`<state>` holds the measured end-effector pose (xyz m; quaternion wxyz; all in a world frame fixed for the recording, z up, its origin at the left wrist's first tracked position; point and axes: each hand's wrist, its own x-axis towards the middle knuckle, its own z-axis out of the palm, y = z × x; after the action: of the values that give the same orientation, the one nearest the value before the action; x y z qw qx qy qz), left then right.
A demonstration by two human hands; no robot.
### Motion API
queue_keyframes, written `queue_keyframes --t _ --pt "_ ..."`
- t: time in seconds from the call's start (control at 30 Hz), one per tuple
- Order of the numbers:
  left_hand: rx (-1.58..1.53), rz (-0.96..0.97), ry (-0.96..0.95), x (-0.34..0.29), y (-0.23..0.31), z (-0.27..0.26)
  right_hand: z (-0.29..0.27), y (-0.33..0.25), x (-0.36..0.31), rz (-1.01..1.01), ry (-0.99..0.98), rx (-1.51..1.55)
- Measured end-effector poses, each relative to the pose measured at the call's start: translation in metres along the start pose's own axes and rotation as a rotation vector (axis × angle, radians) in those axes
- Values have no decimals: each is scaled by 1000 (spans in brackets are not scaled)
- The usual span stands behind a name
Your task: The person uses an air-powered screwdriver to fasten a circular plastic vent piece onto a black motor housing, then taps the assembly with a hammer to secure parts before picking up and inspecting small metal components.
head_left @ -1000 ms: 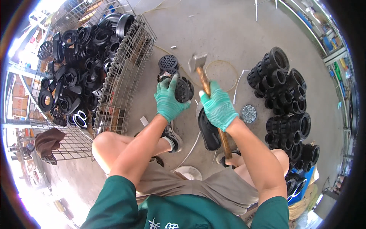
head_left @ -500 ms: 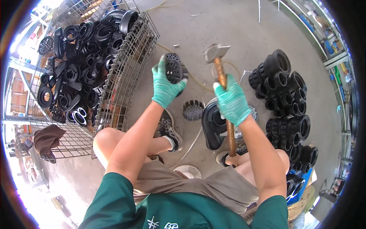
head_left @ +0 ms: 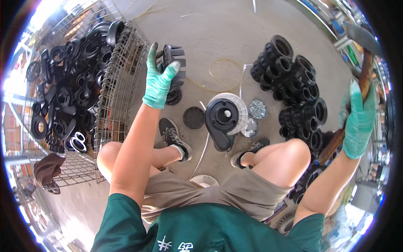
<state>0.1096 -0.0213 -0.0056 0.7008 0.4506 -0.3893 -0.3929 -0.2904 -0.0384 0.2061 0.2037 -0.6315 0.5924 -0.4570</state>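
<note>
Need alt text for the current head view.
Gloved left hand holds a toothed black part; gloved right hand grips a hammer out to the side. Between them lies a black snail-shaped housing; wire cage left, stacked black parts right.

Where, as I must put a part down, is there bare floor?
Widest: the floor beyond the yellowish hose loop, seen between the ribbed black part in the left hand and the black ring stacks. A narrower strip lies between the wire basket and the left shoe. Crowded: around the black housing, a black disc left of it and small silvery pieces right.
</note>
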Motion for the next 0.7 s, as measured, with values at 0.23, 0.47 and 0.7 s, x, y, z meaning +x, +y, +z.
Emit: queue_keyframes --t 0.23,0.47,0.7 --pt "745 293 -605 -25 2 91 -122 108 -116 251 125 -511" --pt "1010 224 -763 -60 -22 99 -102 259 -345 794 -250 -481" --pt "1054 131 -823 -64 -33 107 -60 526 -654 1047 -514 -666"
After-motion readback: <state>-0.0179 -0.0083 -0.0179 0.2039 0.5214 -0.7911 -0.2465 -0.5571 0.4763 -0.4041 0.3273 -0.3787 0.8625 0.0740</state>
